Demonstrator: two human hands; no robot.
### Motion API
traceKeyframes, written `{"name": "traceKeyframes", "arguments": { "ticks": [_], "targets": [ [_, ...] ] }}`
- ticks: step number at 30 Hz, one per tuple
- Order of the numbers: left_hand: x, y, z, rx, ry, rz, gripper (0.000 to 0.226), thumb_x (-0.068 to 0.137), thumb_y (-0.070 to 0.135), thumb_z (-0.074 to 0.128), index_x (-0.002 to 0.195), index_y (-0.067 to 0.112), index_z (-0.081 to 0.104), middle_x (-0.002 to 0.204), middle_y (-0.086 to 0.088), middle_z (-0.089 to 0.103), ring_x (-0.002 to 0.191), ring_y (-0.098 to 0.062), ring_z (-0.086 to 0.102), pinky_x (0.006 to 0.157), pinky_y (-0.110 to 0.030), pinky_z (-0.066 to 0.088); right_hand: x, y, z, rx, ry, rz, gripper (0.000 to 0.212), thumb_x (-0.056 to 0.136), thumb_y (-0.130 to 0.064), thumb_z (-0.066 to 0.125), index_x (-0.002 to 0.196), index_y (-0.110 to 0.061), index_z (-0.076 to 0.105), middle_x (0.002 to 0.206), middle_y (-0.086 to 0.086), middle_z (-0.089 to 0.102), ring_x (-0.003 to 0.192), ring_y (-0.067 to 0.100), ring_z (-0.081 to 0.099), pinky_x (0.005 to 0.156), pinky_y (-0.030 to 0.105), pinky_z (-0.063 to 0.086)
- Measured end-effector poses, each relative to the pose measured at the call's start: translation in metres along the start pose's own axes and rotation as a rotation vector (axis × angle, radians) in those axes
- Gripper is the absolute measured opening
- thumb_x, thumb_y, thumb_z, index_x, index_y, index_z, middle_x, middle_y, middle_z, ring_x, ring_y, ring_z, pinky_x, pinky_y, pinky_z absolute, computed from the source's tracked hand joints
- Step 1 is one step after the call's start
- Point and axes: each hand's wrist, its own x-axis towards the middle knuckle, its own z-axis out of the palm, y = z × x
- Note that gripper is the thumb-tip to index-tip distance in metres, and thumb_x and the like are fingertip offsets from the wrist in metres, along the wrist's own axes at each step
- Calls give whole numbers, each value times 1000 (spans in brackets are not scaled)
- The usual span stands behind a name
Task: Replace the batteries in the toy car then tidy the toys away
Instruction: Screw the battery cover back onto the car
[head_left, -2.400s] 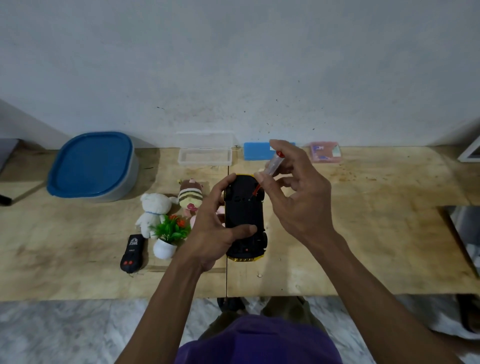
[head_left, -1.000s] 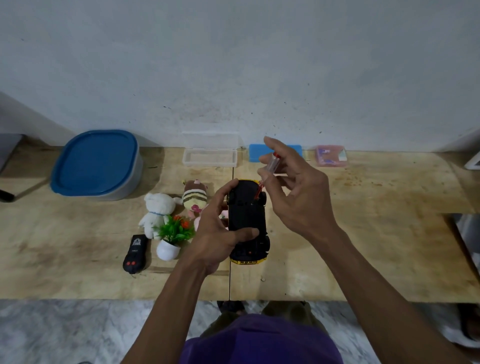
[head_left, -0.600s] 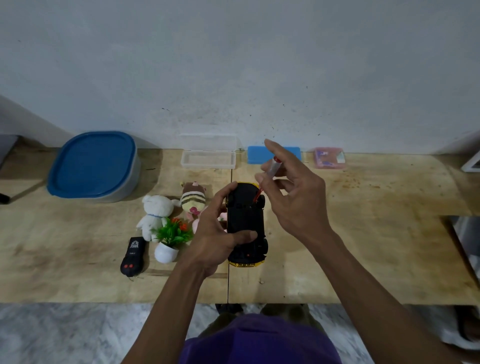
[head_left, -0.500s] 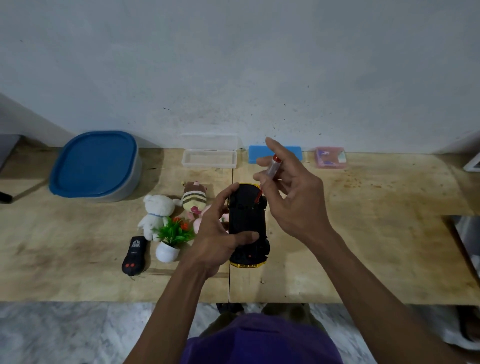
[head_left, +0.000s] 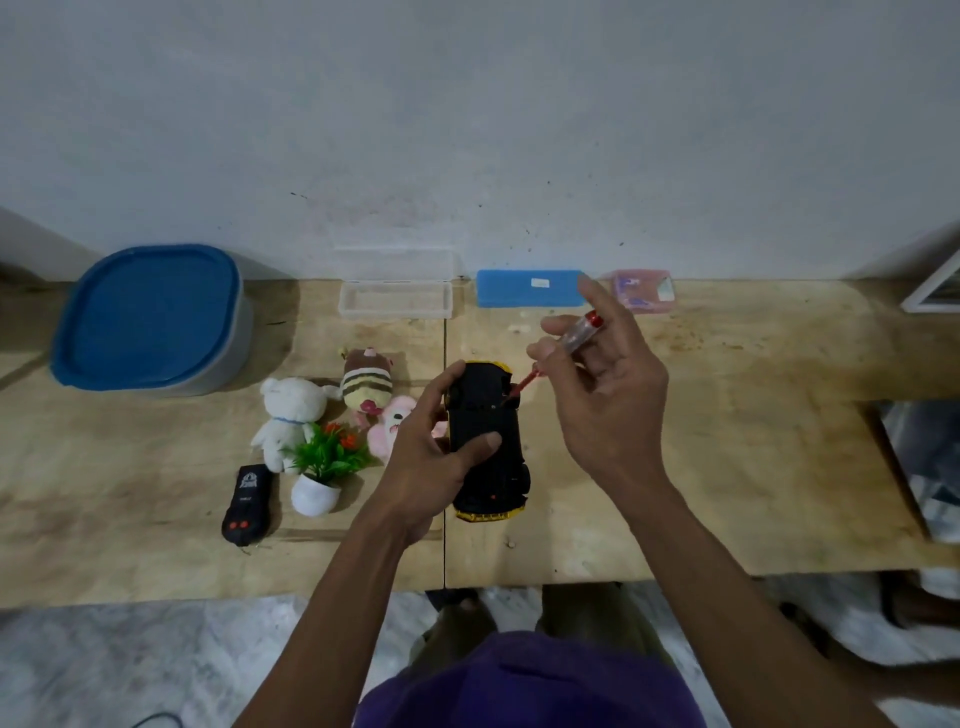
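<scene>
The remote (head_left: 246, 504) carries some small pale print near its top, too small for me to read, and two red buttons at its near end; the blue case (head_left: 529, 288) by the wall has a white sticker I can't make out either. My left hand (head_left: 427, 457) is wrapped around the car (head_left: 485, 441), which lies belly-up on the tabletop (head_left: 727, 467), black underside showing and a yellow edge at each end; my thumb lies across the chassis and my fingers curl over the far left side. My right hand (head_left: 605, 395) pinches a screwdriver (head_left: 563, 349) with a clear handle and red cap, its red shaft slanting down so the tip meets the car's far right corner. A tub (head_left: 150, 322) under a blue lid sits at the far left, contents hidden. A clear box (head_left: 395, 299) stands open against the wall, apparently holding nothing. A pink box (head_left: 644, 290) sits beyond my right hand, contents unclear. Left of the car lie a white bear (head_left: 291, 415), a striped plush (head_left: 366, 384), a pink plush (head_left: 389, 428) and a potted plant (head_left: 322, 473).
</scene>
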Motion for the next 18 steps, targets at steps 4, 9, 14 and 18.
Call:
{"name": "traceKeyframes", "arguments": {
  "ticks": [4, 9, 14, 18],
  "targets": [
    [18, -18, 1, 54, 52, -32, 70, 92, 1, 68, 144, 41, 44, 131, 12, 57, 102, -18, 72, 84, -42, 62, 4, 8, -23, 42, 66, 62, 55, 92, 0, 69, 143, -11, 51, 103, 5, 74, 89, 17, 75, 83, 46, 62],
    [53, -51, 5, 239, 116, -76, 67, 94, 3, 66, 140, 46, 43, 138, 7, 50, 121, -27, 59, 93, -47, 58, 9, 31, -50, -2, 52, 128, 53, 92, 0, 69, 141, -12, 52, 102, 3, 74, 91, 15, 75, 85, 45, 62],
    [83, -78, 15, 677, 138, -67, 72, 91, 5, 65, 153, 29, 36, 145, -7, 52, 132, -28, 50, 109, -45, 46, 15, 51, -78, -47, 26, 194, 55, 91, -4, 71, 142, -16, 53, 103, -1, 74, 93, 15, 75, 86, 44, 61],
    [93, -94, 24, 907, 184, -12, 81, 88, 7, 66, 157, 26, 28, 133, -18, 57, 118, -37, 57, 94, -41, 50, 22, 62, -98, -63, 0, 200, 54, 91, -3, 71, 141, -15, 54, 101, 0, 75, 89, 10, 74, 84, 36, 62]
  ]
}}
